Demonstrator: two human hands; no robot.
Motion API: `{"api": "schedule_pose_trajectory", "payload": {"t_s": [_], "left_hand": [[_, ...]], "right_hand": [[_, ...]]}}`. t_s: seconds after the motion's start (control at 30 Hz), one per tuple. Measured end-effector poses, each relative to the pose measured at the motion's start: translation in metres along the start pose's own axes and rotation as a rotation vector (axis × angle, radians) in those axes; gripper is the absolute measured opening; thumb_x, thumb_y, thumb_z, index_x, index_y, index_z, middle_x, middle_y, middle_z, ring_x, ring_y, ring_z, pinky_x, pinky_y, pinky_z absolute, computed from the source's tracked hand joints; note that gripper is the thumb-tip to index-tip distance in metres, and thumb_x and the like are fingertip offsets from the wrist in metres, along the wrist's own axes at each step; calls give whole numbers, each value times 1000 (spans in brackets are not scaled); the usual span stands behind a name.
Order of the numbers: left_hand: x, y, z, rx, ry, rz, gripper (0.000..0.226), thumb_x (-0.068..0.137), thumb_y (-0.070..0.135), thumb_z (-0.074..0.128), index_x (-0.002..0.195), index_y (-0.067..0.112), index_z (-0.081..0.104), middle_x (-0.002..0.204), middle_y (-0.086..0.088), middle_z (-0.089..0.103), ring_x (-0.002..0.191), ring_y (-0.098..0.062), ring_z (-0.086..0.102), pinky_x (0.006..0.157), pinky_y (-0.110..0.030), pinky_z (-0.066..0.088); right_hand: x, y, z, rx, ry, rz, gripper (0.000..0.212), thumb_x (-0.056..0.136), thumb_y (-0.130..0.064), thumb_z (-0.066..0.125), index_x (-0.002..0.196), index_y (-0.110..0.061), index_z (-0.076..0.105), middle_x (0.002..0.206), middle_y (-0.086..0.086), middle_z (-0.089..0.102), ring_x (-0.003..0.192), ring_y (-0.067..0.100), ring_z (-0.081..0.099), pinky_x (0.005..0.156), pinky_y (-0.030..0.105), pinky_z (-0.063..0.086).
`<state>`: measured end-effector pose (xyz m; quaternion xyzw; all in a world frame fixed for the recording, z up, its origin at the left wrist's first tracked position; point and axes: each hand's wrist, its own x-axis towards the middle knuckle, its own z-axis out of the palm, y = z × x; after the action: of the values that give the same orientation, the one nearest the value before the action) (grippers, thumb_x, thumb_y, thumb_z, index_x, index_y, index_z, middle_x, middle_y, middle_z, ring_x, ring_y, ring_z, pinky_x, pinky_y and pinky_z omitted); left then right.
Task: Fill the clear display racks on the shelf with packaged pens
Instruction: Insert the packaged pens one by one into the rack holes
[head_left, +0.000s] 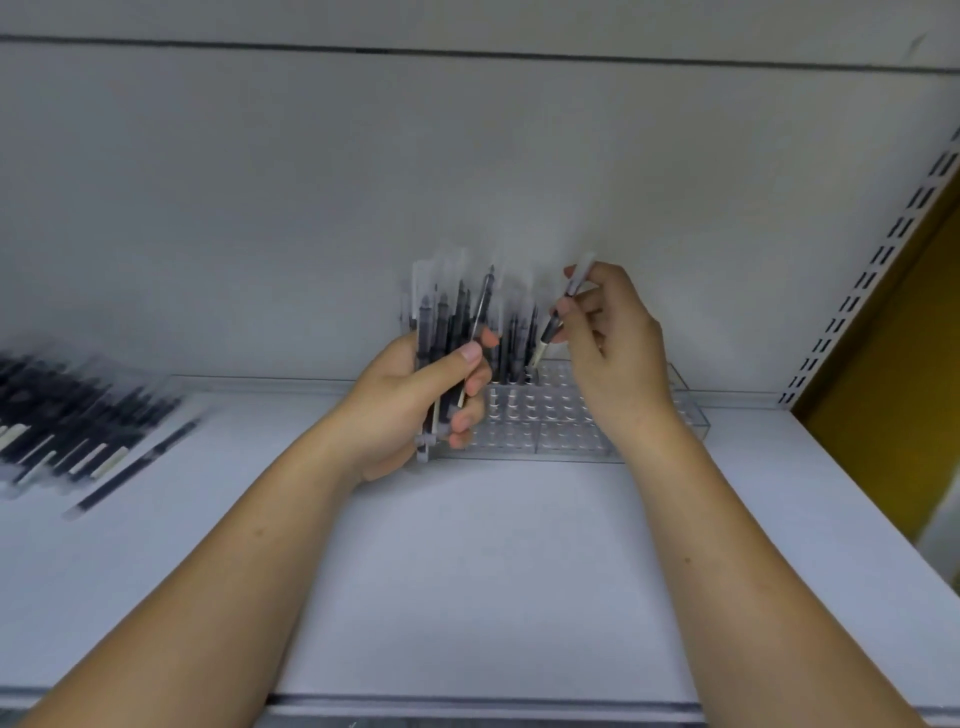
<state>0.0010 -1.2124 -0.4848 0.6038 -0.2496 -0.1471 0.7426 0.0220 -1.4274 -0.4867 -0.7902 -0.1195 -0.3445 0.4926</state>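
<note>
Head view of a white shelf (467, 571) with a smooth, matte top and a pale grey back panel (363, 182). No brand, label or writing can be read on any item; the packaging is blurred.

Rack: a clear plastic display rack (566, 421), a long rectangular block whose top is pierced by a regular grid of round holes, stands at the back of the shelf against the panel. A few packaged pens (517, 338) stand upright in the holes at its rear left. They are dark barrels in thin transparent sleeves.

Left hand (410, 405): fingers and thumb are curled round a bundle of packaged pens (441, 322), held upright just left of the rack. The sleeve tops fan out above the fist and the lower ends stick out below it.

Right hand (613, 353): above the rack, thumb and fingertips pinch a single packaged pen (553, 325) near its upper half. The pen is tilted, its top leaning right, and its pale lower end is at a hole just beside the standing pens. Whether it has entered the hole cannot be told.

Left of the shelf: a loose pile of packaged pens (67, 415) lies flat, dark with pale ends. One separate pen (132, 470) lies just beside it.

Right edge: a pale metal upright (862, 283) with paired slots, and beyond it a mustard-yellow panel (893, 389).
</note>
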Motion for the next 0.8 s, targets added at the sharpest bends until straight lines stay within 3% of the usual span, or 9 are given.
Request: {"api": "schedule_pose_trajectory", "payload": {"t_s": [0.23,0.37,0.5,0.6,0.8], "left_hand": [[-5,0,0,47,60,0,25,106,19,48,125,5,54,75,-5,51,56,-23,50,53,-32,44],[-7,-1,-1,32,47,-12,27,107,20,48,129,5,54,77,-5,50,57,-22,46,54,-34,43],[-7,-1,-2,38,29,-14,28,106,20,48,129,5,54,77,-5,50,57,-22,45,54,-34,42],[-8,-2,-1,45,24,-11,25,108,18,46,128,6,55,77,-5,50,57,-22,44,54,-34,42],[-8,-4,-1,69,30,-10,23,109,16,46,128,7,56,78,-5,52,59,-24,44,56,-35,42]], "right_hand": [[-3,6,3,-44,-66,45,17,103,-13,59,118,-19,61,92,0,69,82,17,70,80,39,60],[-2,5,5,-100,-100,52,11,100,-14,65,109,-20,63,86,-9,67,78,8,66,76,29,57],[1,3,8,-167,-100,81,10,98,-19,70,107,-15,68,85,-4,69,76,7,66,71,21,53],[1,2,8,-189,-109,111,6,94,-19,74,98,-17,70,77,-12,65,66,-6,60,64,8,46],[-6,4,6,-224,-167,188,7,89,-21,80,91,-18,75,77,-13,68,65,-9,61,63,4,46]]}}
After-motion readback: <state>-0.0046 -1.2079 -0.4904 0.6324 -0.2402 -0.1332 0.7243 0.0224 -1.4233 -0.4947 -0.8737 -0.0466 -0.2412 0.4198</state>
